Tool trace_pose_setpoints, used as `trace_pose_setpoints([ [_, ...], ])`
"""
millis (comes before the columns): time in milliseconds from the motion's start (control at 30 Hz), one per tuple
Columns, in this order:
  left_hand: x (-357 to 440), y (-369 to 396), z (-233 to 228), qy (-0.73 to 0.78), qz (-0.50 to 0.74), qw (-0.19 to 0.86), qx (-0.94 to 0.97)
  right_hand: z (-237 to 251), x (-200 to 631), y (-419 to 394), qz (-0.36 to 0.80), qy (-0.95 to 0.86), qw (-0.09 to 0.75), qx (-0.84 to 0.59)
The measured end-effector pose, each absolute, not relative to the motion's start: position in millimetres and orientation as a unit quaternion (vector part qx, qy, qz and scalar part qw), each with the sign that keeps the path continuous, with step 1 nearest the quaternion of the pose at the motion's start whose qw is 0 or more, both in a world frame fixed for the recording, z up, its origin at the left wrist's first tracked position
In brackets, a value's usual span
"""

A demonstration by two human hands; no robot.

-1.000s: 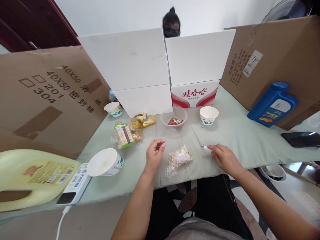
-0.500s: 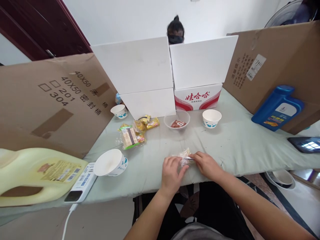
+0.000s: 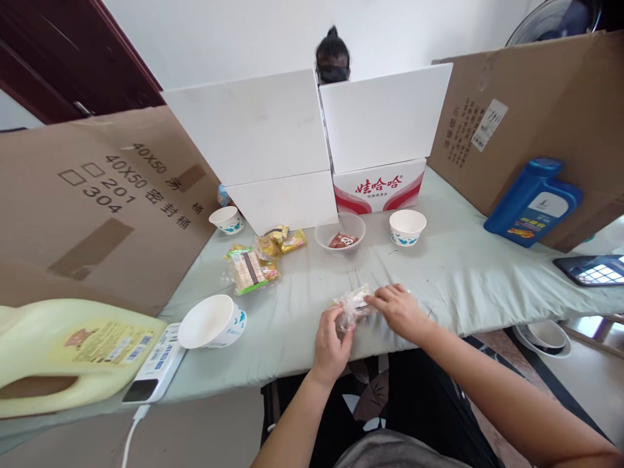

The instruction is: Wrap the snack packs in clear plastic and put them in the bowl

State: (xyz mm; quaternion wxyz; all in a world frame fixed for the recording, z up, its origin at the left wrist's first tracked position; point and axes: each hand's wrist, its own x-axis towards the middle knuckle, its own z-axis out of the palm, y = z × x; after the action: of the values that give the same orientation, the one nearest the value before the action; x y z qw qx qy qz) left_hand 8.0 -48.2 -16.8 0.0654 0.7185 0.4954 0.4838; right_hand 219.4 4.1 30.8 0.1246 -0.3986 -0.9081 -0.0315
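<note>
In the lower middle of the frame I see both hands on a small clear packet [image 3: 351,305] that lies on the green cloth [image 3: 453,273] near the front edge of the table. The left hand [image 3: 330,343] comes from below, and its fingers are curled around the lower left end of the packet, so it grips it. The right hand [image 3: 398,311] lies on the right end of the packet, with fingers bent and the tips pressing on the wrapper; I cannot tell if it pinches the wrapper or only holds it down.

Left of the hands, a white paper bowl [image 3: 212,321] stands near the table edge. Beside it, more to the left, is a white power strip [image 3: 155,363], and in the lower left corner a yellow jug [image 3: 68,351] lies on its side. Above the bowl, in the middle left, some snack packs [image 3: 258,260] lie in a loose group. Behind the hands, in the centre, a clear bowl [image 3: 340,231] holds a red-brown wrapped snack, and just to its right stands a paper cup [image 3: 407,226]. One more cup [image 3: 227,220] is further left, at the foot of the white boxes [image 3: 273,143]. At the right side a blue bottle [image 3: 532,203] leans on brown cardboard [image 3: 531,97], and a phone [image 3: 591,269] lies at the right edge. Above the white boxes, the top of another person's head [image 3: 332,54] shows.
</note>
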Motion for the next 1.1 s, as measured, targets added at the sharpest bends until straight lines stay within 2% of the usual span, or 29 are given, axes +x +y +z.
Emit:
trace_pose_setpoints([
  [133, 2, -45, -18, 0.492, 0.504, 0.087, 0.705, 16, 270, 17, -0.058, -0.841, 0.114, -0.525],
  [200, 1, -44, -19, 0.496, 0.520, 0.099, 0.688, 14, 278, 16, -0.061, -0.813, 0.143, -0.561],
  [333, 2, -42, -18, 0.531, 0.527, 0.165, 0.643, 25, 238, 5, 0.021, -0.844, 0.252, -0.472],
  [433, -6, -36, -16, 0.567, 0.540, 0.236, 0.576, 30, 198, 4, 0.094, -0.878, 0.255, -0.395],
  [500, -20, -29, -16, 0.581, 0.573, 0.253, 0.520, 25, 188, 7, 0.126, -0.867, 0.258, -0.408],
  [600, -51, -21, -20, 0.594, 0.612, 0.244, 0.462, 11, 203, 12, 0.160, -0.799, 0.321, -0.482],
  [700, -75, -22, -19, 0.622, 0.626, 0.170, 0.438, -1, 236, 9, 0.147, -0.736, 0.382, -0.539],
  [800, -77, -34, -5, 0.623, 0.618, -0.030, 0.479, 7, 254, -2, 0.068, -0.711, 0.430, -0.552],
  [867, -66, -40, 10, 0.581, 0.563, -0.108, 0.578, 23, 250, -7, 0.032, -0.725, 0.449, -0.521],
  [967, -41, -42, 29, 0.525, 0.403, -0.102, 0.743, 46, 226, -7, 0.038, -0.814, 0.394, -0.426],
  [1100, -18, -47, 34, 0.488, 0.271, -0.121, 0.821, 54, 204, -4, 0.015, -0.917, 0.210, -0.337],
])
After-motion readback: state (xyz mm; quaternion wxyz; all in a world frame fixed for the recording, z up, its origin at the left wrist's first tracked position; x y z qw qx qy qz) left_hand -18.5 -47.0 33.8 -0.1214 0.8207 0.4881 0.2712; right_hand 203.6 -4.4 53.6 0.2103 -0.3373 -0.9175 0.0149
